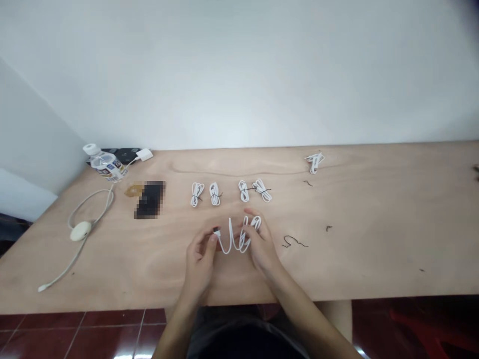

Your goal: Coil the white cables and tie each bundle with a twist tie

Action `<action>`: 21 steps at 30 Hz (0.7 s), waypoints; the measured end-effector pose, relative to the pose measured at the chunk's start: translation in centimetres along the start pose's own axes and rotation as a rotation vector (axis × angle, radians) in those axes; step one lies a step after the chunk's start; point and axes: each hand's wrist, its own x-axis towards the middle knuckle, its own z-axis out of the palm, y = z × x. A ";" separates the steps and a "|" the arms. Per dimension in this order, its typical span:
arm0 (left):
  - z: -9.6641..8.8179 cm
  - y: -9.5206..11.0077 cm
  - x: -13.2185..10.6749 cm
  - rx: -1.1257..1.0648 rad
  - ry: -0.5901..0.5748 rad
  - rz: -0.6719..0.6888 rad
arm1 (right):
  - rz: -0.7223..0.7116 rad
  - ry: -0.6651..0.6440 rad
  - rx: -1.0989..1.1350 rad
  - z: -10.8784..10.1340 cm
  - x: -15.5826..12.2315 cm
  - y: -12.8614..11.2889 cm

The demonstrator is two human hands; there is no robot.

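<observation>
Between my hands stretches a white USB cable point(230, 239), partly uncoiled over the front of the table. My left hand point(202, 252) pinches its plug end with thumb and fingers. The remaining loops are gripped by my right hand point(262, 244), which partly hides them. Beyond my hands lie several tied cable bundles: one white bundle point(196, 194) at the left, a second bundle point(214, 194) beside it, and a close pair with another bundle point(244, 191) and a looser bundle point(262, 190). Dark twist ties bind them. A loose dark twist tie point(294, 241) rests right of my right hand.
A further white cable bundle point(315, 162) lies at the back right. Small dark tie pieces point(329, 228) are scattered on the wooden table point(374, 209). At the left are a plastic bottle point(107, 164), a white charger point(144, 154), a cord with a round puck point(81, 231) and a blurred-out dark object point(150, 200).
</observation>
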 end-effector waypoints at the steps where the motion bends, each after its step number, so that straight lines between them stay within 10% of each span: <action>1: 0.5 0.2 -0.2 0.000 -0.008 0.010 | 0.051 0.007 0.077 0.3 -0.2 -0.1; 8: 3.0 1.1 -1.3 0.042 -0.071 0.072 | 0.160 -0.184 0.174 1.6 -2.3 -0.8; 15: 4.0 1.6 -2.0 0.129 -0.028 0.127 | 0.191 0.078 0.367 1.8 -2.2 -0.3; 21: 3.9 2.9 -2.5 0.353 -0.355 0.156 | 0.176 0.151 0.477 1.3 -1.9 -0.3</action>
